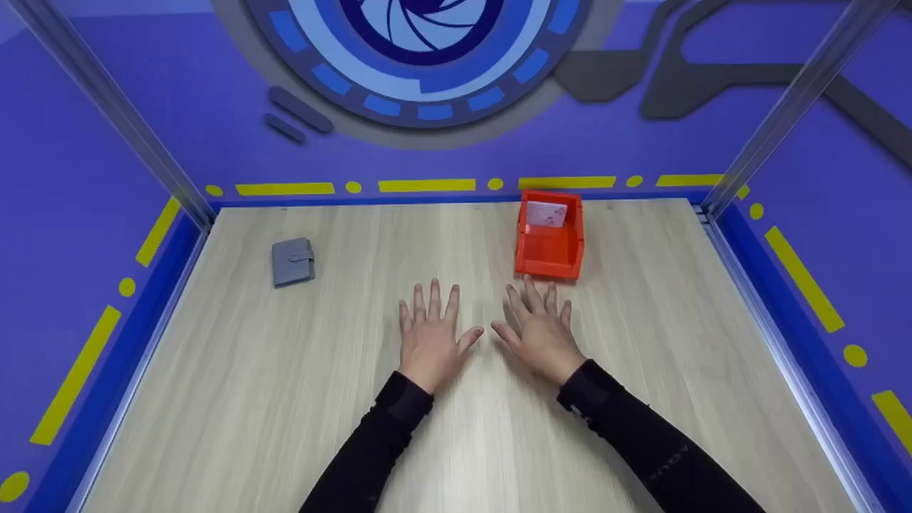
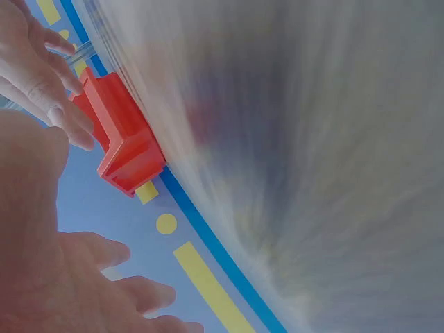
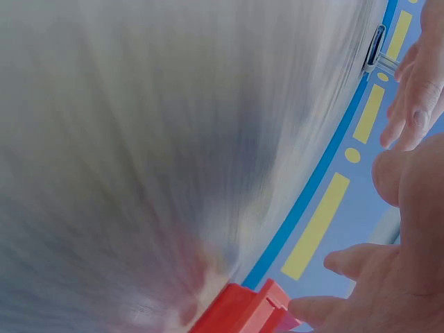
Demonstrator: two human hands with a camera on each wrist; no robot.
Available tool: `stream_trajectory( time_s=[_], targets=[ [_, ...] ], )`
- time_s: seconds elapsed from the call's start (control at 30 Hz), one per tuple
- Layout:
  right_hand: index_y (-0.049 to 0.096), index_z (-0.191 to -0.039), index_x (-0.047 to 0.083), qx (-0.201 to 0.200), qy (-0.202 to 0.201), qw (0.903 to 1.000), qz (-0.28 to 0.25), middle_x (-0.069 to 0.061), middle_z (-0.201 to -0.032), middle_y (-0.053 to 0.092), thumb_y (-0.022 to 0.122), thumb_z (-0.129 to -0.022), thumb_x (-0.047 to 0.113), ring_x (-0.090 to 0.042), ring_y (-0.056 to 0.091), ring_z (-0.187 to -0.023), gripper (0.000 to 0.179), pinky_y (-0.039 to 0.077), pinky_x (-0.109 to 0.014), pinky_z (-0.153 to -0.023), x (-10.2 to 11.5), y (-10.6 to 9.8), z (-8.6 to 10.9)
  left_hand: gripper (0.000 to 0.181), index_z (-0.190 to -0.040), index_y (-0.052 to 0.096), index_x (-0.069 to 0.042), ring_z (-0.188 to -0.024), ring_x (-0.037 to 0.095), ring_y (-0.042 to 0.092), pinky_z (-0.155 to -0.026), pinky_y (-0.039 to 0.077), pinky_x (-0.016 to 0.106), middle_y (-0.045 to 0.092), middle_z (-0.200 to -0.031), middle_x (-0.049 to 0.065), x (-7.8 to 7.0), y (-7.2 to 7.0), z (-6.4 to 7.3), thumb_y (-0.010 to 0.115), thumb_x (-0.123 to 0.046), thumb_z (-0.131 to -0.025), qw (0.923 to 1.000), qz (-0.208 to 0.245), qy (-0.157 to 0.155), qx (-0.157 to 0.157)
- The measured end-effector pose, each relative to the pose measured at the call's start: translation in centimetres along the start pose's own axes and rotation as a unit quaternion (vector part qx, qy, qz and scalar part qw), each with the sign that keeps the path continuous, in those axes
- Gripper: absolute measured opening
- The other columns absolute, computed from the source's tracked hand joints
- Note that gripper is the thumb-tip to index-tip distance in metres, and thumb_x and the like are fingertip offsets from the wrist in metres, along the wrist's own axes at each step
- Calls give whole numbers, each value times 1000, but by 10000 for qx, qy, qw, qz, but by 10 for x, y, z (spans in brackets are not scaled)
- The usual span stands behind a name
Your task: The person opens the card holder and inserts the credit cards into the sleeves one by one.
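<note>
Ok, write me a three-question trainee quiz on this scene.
1. Which hand is nearer the red bin? A) left B) right
2. True or false: the grey strapped case lies inside the red bin.
3. What does the left hand hold?

Key:
1. B, the right hand.
2. False; it lies on the table, apart from the bin.
3. Nothing; its fingers are spread.

A pale wood-grain table [image 1: 228,399] is bounded by blue-violet panels [image 1: 57,178] marked with yellow dashes [image 1: 426,185] and dots [image 1: 495,184], the rear panel [image 1: 178,85], between metal corner posts [image 1: 120,107], bearing a circular blue emblem [image 1: 420,53] and dark grey angular shapes [image 1: 602,75].
</note>
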State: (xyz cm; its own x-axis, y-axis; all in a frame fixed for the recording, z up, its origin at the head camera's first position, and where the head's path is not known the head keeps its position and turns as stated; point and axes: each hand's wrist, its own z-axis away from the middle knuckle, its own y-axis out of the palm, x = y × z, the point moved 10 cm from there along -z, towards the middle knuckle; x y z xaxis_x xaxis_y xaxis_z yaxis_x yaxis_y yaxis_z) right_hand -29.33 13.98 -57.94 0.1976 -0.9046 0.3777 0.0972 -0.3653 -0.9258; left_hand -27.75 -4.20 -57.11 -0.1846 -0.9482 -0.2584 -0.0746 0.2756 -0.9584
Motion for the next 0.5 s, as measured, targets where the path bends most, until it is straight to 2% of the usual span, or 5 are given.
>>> stream_trajectory(
  time_s=[0.27, 0.5],
  targets=[
    [34, -174, 19, 27, 11, 10000, -31, -18, -185, 16, 59, -109, 61, -64, 10, -166, 81, 10, -88, -124, -2, 3, 0, 89, -174, 34, -18, -169, 51, 23, -132, 21, 74, 27, -180, 24, 6, -5, 3, 49, -74, -107, 9999, -66, -94, 3],
    [35, -173, 19, -16, -37, 10000, -46, -19, -185, 17, 58, -109, 63, -65, 12, -165, 81, 10, -88, -124, -2, -2, -1, 87, -174, 33, -17, -169, 51, 23, -133, 21, 73, 27, -180, 24, 23, -16, -2, 48, -72, -109, 9995, -8, -319, -55]
  ],
)
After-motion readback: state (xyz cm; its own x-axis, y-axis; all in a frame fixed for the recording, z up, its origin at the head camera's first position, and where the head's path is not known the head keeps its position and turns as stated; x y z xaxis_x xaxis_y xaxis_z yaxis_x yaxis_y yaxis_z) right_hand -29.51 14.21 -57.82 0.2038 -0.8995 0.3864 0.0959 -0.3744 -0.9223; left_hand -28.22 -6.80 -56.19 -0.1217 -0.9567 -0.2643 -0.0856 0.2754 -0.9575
